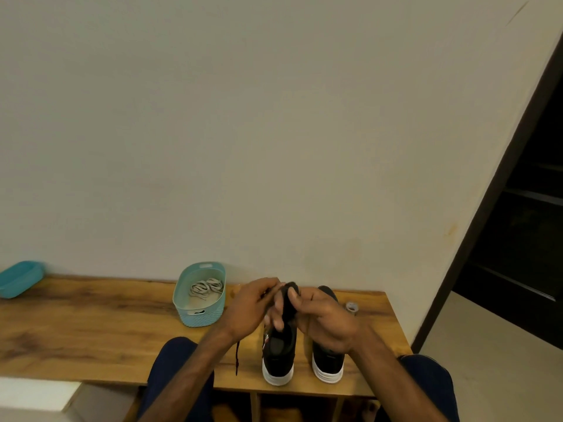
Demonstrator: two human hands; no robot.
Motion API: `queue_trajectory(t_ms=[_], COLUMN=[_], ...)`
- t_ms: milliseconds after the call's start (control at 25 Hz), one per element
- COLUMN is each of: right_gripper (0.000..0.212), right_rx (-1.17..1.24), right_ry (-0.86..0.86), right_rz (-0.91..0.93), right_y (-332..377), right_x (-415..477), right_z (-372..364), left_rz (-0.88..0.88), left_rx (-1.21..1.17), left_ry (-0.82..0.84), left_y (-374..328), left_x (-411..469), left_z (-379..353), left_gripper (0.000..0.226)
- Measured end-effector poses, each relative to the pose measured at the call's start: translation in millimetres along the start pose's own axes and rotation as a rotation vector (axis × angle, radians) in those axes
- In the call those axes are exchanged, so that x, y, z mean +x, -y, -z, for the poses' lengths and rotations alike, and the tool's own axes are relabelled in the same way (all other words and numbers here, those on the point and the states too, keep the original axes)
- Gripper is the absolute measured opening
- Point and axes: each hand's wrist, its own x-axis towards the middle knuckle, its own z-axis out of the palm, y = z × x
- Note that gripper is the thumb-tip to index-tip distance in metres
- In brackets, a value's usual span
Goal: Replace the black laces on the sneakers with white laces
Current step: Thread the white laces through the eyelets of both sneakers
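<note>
Two black sneakers with white soles stand heel-first toward me on the wooden bench (91,324). Both of my hands work over the left sneaker (278,357). My left hand (253,306) pinches a black lace (237,357) near the shoe's tongue, and the lace's free end hangs down over the bench. My right hand (323,318) has its fingers curled around the tongue and upper of that shoe. The right sneaker (327,360) stands just beside it, partly hidden by my right hand. White laces (205,288) lie coiled in a light blue basket (195,315).
A teal tray (19,278) sits at the bench's far left end against the wall. A small round object (351,307) lies right of the sneakers. My knees (173,357) reach under the bench's front edge. A dark doorway (524,239) opens at the right.
</note>
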Motion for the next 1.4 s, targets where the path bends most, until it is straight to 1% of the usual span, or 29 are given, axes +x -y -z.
queue_trajectory(t_ms=[40,80,120,160,200,280,320,360,440,520,600,640,680,720,760,800,840,880,920,1000,1040,1080,1160,1240,1320,1400], right_gripper=[0.039,0.045,0.049,0.052,0.053,0.051,0.051,0.050,0.046,0.044,0.041,0.039,0.041,0.047,0.056,0.064,0.069,0.073,0.075,0.074,0.069,0.063,0.051,0.042,0.025,0.012], right_rx=[0.121,0.197,0.197,0.129,0.005,-0.284,-0.381,-0.430,-0.438,-0.455,-0.357,-0.241,-0.087,0.095,0.282,0.455,0.556,0.598,0.586,0.469,0.376,0.240,-0.127,-0.366,-0.539,-0.566], right_ry=[-0.030,-0.068,-0.101,-0.136,-0.179,-0.235,-0.226,-0.206,-0.154,-0.075,0.001,0.009,-0.002,-0.006,-0.005,0.009,0.004,0.000,-0.029,-0.105,-0.156,-0.232,-0.354,-0.342,-0.302,-0.283], right_rz=[0.053,0.094,0.112,0.110,0.080,-0.053,-0.122,-0.175,-0.227,-0.258,-0.231,-0.187,-0.129,-0.076,-0.039,-0.006,0.012,0.024,0.023,0.003,-0.007,-0.022,-0.056,-0.115,-0.168,-0.199], right_y=[3.2,5.8,6.6,6.5,5.7,-1.8,-3.7,-6.9,-8.7,-6.9,-8.1,-8.5,-9.1,-8.8,-9.5,-9.7,-9.5,-10.6,-12.6,-17.8,-21.6,-25.7,-32.1,-41.6,-46.9,-42.5], right_x=[2.2,3.6,4.6,4.7,3.2,-3.5,-7.0,-9.5,-12.4,-11.3,-9.7,-9.2,-7.7,-5.4,-1.9,2.0,4.4,5.9,5.9,5.8,5.6,5.4,5.9,6.1,6.0,6.5], right_z=[2.3,8.1,15.6,22.7,27.2,35.3,34.2,32.9,30.4,30.6,31.9,30.2,27.9,25.2,23.6,23.1,22.6,22.3,22.4,24.0,24.5,23.2,20.8,20.6,18.3,17.7], left_rz=[0.021,0.044,0.045,0.022,-0.007,-0.039,-0.042,-0.042,-0.054,-0.075,-0.076,-0.072,-0.065,-0.038,0.005,0.063,0.119,0.162,0.177,0.168,0.151,0.126,0.072,0.012,0.016,0.023], left_rx=[-0.061,-0.049,-0.004,0.058,0.116,0.224,0.286,0.355,0.482,0.527,0.435,0.345,0.223,0.098,-0.004,-0.047,-0.062,-0.050,-0.014,0.099,0.182,0.291,0.521,0.672,0.734,0.740], left_ry=[0.038,0.055,0.058,0.060,0.064,0.032,-0.006,-0.045,-0.107,-0.169,-0.224,-0.204,-0.153,-0.090,-0.042,-0.028,-0.031,-0.040,-0.045,-0.014,0.008,0.016,0.001,-0.074,-0.139,-0.166], left_y=[2.2,2.1,2.5,1.9,1.1,1.9,2.6,3.9,3.1,2.1,7.1,8.3,8.2,5.0,1.3,-3.1,-5.1,-2.8,1.1,5.2,3.8,1.8,-1.8,-0.9,2.9,7.7], left_x=[-1.9,-5.4,-9.0,-12.4,-15.4,-17.5,-16.8,-16.3,-15.0,-11.7,-4.7,-1.8,0.2,-0.4,-2.7,-6.7,-11.0,-14.4,-16.1,-19.1,-20.1,-21.6,-24.0,-24.8,-24.1,-24.2], left_z=[-8.8,-16.7,-23.6,-28.2,-30.5,-24.9,-19.9,-15.6,-10.0,-5.4,3.9,7.2,5.8,-0.4,-10.0,-18.7,-25.9,-31.3,-33.8,-30.5,-27.5,-25.3,-20.9,-16.0,-14.6,-18.9], left_gripper=[0.026,0.027,0.029,0.031,0.031,0.029,0.029,0.029,0.030,0.032,0.033,0.032,0.026,0.017,0.016,0.021,0.022,0.022,0.021,0.021,0.022,0.024,0.024,0.022,0.023,0.024])
